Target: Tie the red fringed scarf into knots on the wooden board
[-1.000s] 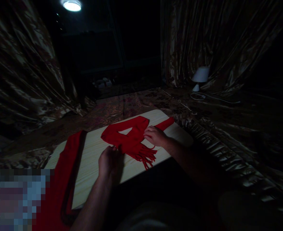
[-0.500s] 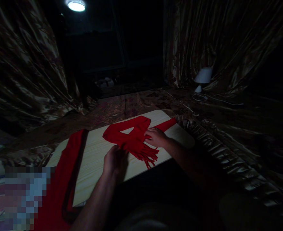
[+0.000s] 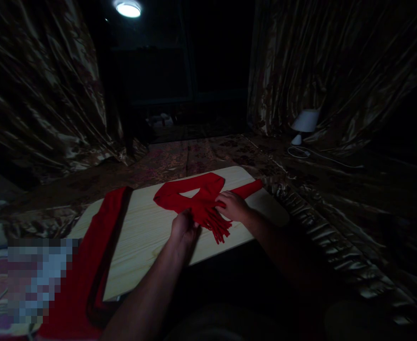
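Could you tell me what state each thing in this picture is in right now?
Scarf: looped and folded on the board, fringe toward the near edge.
Second red cloth: draped over the board's left end.
Board: lying flat.
Left hand: touching the scarf.
Right hand: resting on the scarf.
Ceiling light: on.
Lamp: upright, unlit.

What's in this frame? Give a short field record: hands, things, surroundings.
left hand: on the scarf's fringed end, grip unclear
right hand: resting on the scarf, fingers flat
scarf: red, looped on the board, one end running off the far right edge
board: pale wood
red cloth: second piece, draped over the board's left edge
lamp: white, far right, by the curtain
curtain: shiny, patterned
lighting: dim, one ceiling light
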`<state>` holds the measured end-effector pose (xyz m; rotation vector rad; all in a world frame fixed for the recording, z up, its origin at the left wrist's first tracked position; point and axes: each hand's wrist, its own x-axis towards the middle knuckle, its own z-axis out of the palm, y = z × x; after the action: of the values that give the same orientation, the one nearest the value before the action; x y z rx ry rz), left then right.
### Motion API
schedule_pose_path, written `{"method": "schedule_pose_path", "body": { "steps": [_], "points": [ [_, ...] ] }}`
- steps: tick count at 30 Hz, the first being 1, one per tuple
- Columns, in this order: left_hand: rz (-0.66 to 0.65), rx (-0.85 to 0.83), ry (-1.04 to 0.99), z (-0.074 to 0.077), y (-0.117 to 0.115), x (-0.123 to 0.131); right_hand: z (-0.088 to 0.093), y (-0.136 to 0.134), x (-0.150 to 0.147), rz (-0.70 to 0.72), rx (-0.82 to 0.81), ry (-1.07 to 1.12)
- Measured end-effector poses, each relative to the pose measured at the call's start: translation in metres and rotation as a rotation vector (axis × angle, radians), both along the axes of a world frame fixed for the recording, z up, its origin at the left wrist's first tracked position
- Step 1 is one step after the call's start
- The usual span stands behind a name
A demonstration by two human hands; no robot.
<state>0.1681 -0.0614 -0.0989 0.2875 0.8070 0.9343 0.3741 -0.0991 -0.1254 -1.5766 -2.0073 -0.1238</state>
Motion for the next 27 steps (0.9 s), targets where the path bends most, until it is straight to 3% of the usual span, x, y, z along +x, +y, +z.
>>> {"method": "schedule_pose_path", "body": {
  "steps": [8,11,20,27],
  "points": [
    [-0.023,-0.051,-0.201,0.001,0.008,-0.011,0.009,-0.003,0.011,-0.367,-0.016,-0.042],
    [-0.047,-0.044,-0.217,0.002,0.007,-0.012,0.013,-0.004,0.01,-0.442,-0.014,-0.08],
    [-0.104,-0.025,-0.315,-0.001,0.004,-0.016,0.008,-0.001,0.002,-0.279,-0.144,-0.198],
    [-0.127,-0.032,-0.379,-0.006,0.006,-0.017,0.021,-0.002,-0.02,-0.157,-0.257,-0.295]
  ]
}}
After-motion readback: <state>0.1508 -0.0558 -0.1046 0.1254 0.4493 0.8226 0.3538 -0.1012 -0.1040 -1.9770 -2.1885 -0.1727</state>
